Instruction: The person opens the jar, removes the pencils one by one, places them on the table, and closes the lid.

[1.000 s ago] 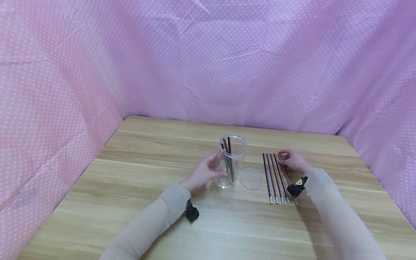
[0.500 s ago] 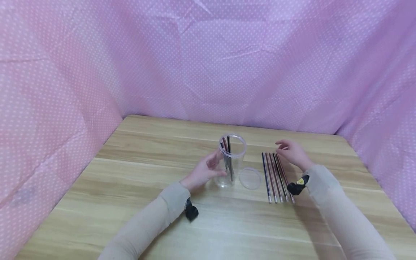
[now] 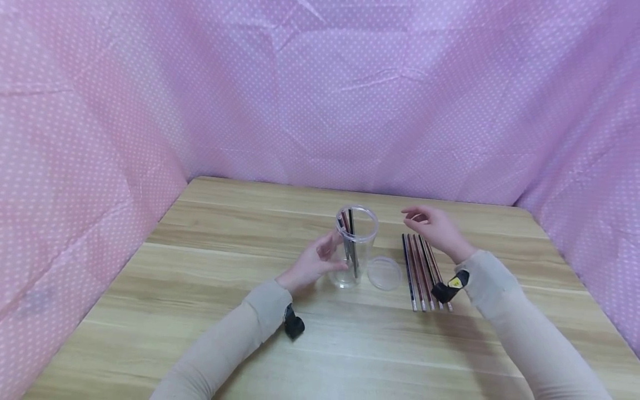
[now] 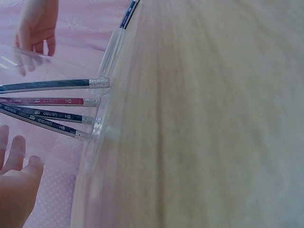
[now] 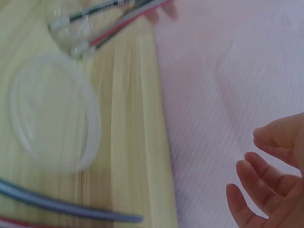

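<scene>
A clear plastic cup (image 3: 367, 244) stands upright on the table with several pencils (image 4: 57, 101) leaning inside it. My left hand (image 3: 310, 266) holds the cup from its left side, the thumb at the front and the fingers behind. Several more pencils (image 3: 419, 269) lie side by side in a row to the right, their eraser ends towards me. Above the far ends of that row my right hand (image 3: 434, 226) hovers with loosely bent fingers and nothing in it, as the right wrist view also shows.
A round clear lid (image 3: 384, 273) lies flat between the cup and the row of pencils. The wooden table (image 3: 240, 222) ends at a pink dotted curtain (image 3: 320, 111) at the back and sides.
My right hand has let go of the rightmost pencil, which now lies closer to the others. It has lifted away and moved left, towards the cup. The left hand stays put.
</scene>
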`<move>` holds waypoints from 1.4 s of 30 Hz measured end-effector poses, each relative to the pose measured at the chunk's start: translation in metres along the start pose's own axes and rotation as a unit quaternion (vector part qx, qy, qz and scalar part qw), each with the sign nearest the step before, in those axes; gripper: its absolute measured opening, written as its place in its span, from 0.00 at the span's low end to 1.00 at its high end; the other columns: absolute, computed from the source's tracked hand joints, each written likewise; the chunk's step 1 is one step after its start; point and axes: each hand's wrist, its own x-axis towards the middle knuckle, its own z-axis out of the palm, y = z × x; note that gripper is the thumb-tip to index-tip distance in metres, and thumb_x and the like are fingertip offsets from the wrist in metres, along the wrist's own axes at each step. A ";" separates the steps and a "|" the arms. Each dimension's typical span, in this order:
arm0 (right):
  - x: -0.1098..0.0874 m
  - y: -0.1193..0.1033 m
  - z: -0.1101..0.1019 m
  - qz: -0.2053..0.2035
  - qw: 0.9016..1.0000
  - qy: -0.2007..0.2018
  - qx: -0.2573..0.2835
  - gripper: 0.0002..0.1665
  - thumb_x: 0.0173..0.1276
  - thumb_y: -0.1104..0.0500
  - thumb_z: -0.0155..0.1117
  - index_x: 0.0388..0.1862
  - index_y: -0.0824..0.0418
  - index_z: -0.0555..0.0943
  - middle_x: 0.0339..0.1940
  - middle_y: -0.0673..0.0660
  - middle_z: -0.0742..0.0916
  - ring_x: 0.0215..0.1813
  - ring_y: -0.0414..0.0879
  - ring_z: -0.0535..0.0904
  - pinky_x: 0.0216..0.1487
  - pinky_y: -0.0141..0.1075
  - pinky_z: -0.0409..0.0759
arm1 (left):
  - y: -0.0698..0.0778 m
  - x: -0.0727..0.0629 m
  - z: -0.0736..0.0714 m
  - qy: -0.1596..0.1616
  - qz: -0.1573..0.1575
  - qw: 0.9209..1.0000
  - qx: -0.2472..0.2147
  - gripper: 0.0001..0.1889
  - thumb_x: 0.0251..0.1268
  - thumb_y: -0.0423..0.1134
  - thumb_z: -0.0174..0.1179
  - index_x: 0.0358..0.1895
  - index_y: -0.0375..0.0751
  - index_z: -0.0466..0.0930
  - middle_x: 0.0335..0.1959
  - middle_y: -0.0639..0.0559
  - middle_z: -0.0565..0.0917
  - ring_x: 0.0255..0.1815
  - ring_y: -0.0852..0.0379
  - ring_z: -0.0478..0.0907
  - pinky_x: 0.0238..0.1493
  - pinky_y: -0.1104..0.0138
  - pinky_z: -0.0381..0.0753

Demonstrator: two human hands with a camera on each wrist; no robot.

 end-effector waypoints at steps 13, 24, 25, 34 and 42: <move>-0.001 -0.058 0.011 -0.079 0.996 0.018 0.040 0.16 0.67 0.65 0.58 0.53 0.69 0.77 0.46 0.64 0.84 0.46 0.53 0.79 0.50 0.43 0.82 | -0.001 0.001 -0.002 -0.004 0.004 1.000 -0.002 0.45 0.52 0.30 0.67 0.74 0.46 0.52 0.72 0.49 0.63 0.74 0.54 0.55 0.76 0.60 0.52; -0.003 -0.085 0.018 -0.153 0.986 0.048 0.055 0.14 0.68 0.66 0.58 0.51 0.69 0.78 0.43 0.62 0.83 0.45 0.52 0.80 0.49 0.45 0.82 | -0.001 0.000 -0.001 -0.004 0.005 1.000 -0.009 0.46 0.53 0.28 0.66 0.74 0.46 0.51 0.73 0.48 0.61 0.75 0.53 0.55 0.76 0.59 0.50; -0.003 -0.086 0.018 -0.154 0.985 0.047 0.057 0.14 0.68 0.66 0.58 0.51 0.69 0.78 0.45 0.63 0.82 0.46 0.52 0.79 0.49 0.45 0.82 | -0.001 0.000 -0.001 -0.005 0.006 1.000 -0.010 0.46 0.53 0.28 0.66 0.74 0.46 0.51 0.73 0.48 0.61 0.75 0.52 0.54 0.76 0.59 0.50; -0.006 -0.094 0.019 -0.185 0.982 0.018 0.015 0.22 0.70 0.62 0.56 0.62 0.65 0.73 0.57 0.63 0.77 0.53 0.56 0.77 0.56 0.50 0.78 | -0.001 0.000 -0.001 -0.006 0.008 1.000 -0.007 0.46 0.53 0.29 0.66 0.74 0.45 0.50 0.73 0.47 0.61 0.75 0.52 0.55 0.76 0.60 0.51; -0.008 -0.100 0.024 -0.233 0.969 -0.005 -0.082 0.28 0.69 0.58 0.58 0.67 0.62 0.69 0.63 0.64 0.73 0.64 0.58 0.66 0.61 0.54 0.70 | -0.001 0.000 -0.002 -0.015 0.011 1.000 -0.008 0.45 0.54 0.29 0.65 0.75 0.46 0.50 0.73 0.48 0.61 0.75 0.55 0.54 0.76 0.61 0.51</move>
